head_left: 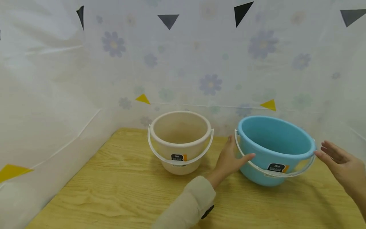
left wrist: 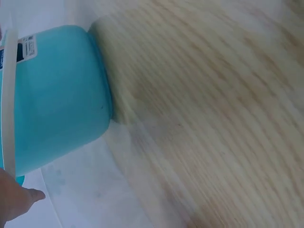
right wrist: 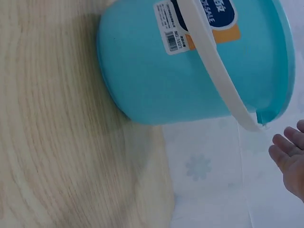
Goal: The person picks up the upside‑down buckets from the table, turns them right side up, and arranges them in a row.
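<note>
A light blue bucket (head_left: 257, 171) with a white handle (head_left: 288, 174) hanging down its front stands on the wooden table. My left hand (head_left: 228, 159) is at the bucket's left side, its thumb reaching across the front of the wall and its fingers straight along the side by the handle's end. On the other side, my right hand (head_left: 343, 165) has its fingers extended, the thumb tip right at the rim near the handle joint. In the right wrist view those fingertips (right wrist: 280, 142) show beside the rim. Left of my left hand stands a cream bucket (head_left: 166, 149), its handle also lowered.
The wood-grain table (head_left: 114, 190) carries both buckets. Behind it hangs a white sheet (head_left: 183, 63) with printed flowers and triangles, and another sheet (head_left: 51, 95) closes off the left side. Both buckets bear a dark and orange label (head_left: 277, 167) in front.
</note>
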Demonstrator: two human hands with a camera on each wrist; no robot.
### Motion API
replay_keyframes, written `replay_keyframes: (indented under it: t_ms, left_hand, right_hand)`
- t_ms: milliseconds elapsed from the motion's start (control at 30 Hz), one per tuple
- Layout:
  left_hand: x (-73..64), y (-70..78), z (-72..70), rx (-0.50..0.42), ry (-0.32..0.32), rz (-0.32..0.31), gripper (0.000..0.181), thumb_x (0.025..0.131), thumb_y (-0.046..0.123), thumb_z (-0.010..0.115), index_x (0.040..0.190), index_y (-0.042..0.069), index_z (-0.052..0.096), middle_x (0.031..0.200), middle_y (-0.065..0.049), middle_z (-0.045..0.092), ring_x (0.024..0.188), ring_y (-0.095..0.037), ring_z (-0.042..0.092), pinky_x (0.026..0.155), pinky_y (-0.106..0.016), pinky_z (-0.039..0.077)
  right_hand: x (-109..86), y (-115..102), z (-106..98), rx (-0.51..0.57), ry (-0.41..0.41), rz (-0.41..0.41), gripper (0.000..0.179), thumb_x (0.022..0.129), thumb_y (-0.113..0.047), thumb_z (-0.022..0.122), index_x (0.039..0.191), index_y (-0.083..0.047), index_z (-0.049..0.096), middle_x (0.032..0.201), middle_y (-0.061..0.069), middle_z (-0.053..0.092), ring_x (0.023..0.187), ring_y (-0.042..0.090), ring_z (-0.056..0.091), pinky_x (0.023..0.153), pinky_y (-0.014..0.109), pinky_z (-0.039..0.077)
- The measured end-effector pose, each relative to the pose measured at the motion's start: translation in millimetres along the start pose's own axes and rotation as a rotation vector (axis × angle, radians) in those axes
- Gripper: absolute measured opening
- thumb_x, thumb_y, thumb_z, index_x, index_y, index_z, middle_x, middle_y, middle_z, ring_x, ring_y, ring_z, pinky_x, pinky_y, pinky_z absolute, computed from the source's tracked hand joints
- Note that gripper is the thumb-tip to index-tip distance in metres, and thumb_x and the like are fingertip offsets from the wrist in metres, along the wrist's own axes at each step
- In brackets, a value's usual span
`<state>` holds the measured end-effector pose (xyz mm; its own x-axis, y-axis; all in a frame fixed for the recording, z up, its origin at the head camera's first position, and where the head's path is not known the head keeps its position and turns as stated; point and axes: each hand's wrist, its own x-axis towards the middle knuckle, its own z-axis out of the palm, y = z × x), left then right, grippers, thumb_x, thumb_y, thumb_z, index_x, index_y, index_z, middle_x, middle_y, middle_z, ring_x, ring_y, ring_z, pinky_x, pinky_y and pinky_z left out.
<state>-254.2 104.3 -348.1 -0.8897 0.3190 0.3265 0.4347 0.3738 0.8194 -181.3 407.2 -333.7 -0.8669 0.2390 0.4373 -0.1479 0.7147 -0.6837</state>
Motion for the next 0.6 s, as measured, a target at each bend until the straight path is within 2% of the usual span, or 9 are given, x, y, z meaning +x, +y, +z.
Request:
replay_keyframes:
  t_ms: [100,167,200,267,300,367,467,533,600]
  left_hand:
    - [-6.7,-6.0,-3.8,0.111,0.034,0.141,0.084,0.087,0.046,0.06,0.15,0.014,0.014,0.153,-0.002,0.025,0.139,-0.02,0.031,0.11,-0.036,0.035]
    - [-10.9,-9.6,-6.4,0.2,0.065,0.239,0.075,0.09,0.041,0.058,0.148,0.01,0.022,0.147,-0.005,0.038,0.133,-0.02,0.041,0.105,-0.033,0.04]
    - [-12.8,-11.3,-7.3,0.244,0.086,0.282,0.07,0.091,0.039,0.058,0.146,0.008,0.027,0.143,-0.006,0.044,0.129,-0.02,0.046,0.102,-0.032,0.043]
    - [-16.3,-13.8,-9.4,0.316,0.123,0.356,0.062,0.091,0.036,0.058,0.14,0.004,0.038,0.134,-0.009,0.053,0.122,-0.02,0.052,0.098,-0.029,0.046]
    - [-18.2,-14.7,-10.4,0.353,0.145,0.387,0.058,0.091,0.035,0.059,0.136,0.004,0.043,0.129,-0.009,0.057,0.119,-0.019,0.055,0.096,-0.027,0.048]
    - [-22.2,-16.9,-12.6,0.402,0.177,0.431,0.052,0.089,0.035,0.061,0.129,0.004,0.051,0.123,-0.009,0.06,0.114,-0.019,0.057,0.093,-0.025,0.049]
    - [-28.2,-20.3,-16.9,0.465,0.205,0.484,0.048,0.088,0.035,0.063,0.124,0.003,0.055,0.119,-0.008,0.062,0.111,-0.018,0.059,0.092,-0.023,0.049]
    - [-32.1,-23.5,-20.1,0.474,0.198,0.506,0.048,0.087,0.035,0.064,0.122,0.003,0.056,0.117,-0.008,0.061,0.11,-0.018,0.058,0.093,-0.023,0.048]
    - [-35.9,-27.2,-23.5,0.503,0.193,0.532,0.048,0.086,0.035,0.065,0.121,0.003,0.057,0.115,-0.008,0.062,0.108,-0.017,0.059,0.093,-0.022,0.048]
  right_hand:
    - [-6.1,-16.5,7.3,0.011,0.189,-0.042,0.052,0.094,-0.02,0.055,0.14,-0.005,0.038,0.135,-0.023,0.039,0.103,-0.027,0.036,0.085,-0.004,0.031]
    - [-10.0,-29.6,14.8,0.023,0.336,-0.098,0.039,0.09,-0.015,0.06,0.128,-0.009,0.054,0.119,-0.029,0.052,0.095,-0.025,0.045,0.074,-0.005,0.037]
    - [-11.6,-36.0,18.8,0.034,0.405,-0.14,0.031,0.088,-0.012,0.062,0.119,-0.012,0.061,0.11,-0.032,0.056,0.088,-0.024,0.047,0.069,-0.006,0.037]
    - [-14.2,-46.9,26.7,0.075,0.516,-0.254,0.022,0.084,-0.006,0.064,0.106,-0.011,0.067,0.096,-0.038,0.055,0.082,-0.023,0.047,0.069,-0.005,0.036]
    - [-15.1,-50.9,29.7,0.085,0.547,-0.317,0.019,0.083,-0.005,0.065,0.102,-0.006,0.069,0.093,-0.041,0.052,0.083,-0.022,0.048,0.071,-0.004,0.036]
    - [-17.5,-56.6,35.7,0.099,0.592,-0.411,0.019,0.082,-0.007,0.065,0.101,-0.007,0.07,0.095,-0.04,0.053,0.087,-0.021,0.048,0.076,-0.001,0.035]
    - [-21.7,-61.7,45.3,0.102,0.614,-0.517,0.025,0.084,-0.015,0.065,0.096,0.006,0.07,0.1,-0.037,0.053,0.095,-0.019,0.047,0.078,0.004,0.034]
    - [-25.4,-64.9,52.6,0.091,0.622,-0.56,0.033,0.085,-0.025,0.065,0.09,0.008,0.07,0.102,-0.037,0.053,0.096,-0.018,0.046,0.078,0.004,0.032]
    - [-29.9,-68.9,60.3,0.093,0.616,-0.606,0.05,0.085,-0.034,0.064,0.085,0.015,0.066,0.103,-0.035,0.054,0.096,-0.017,0.044,0.078,0.005,0.03]
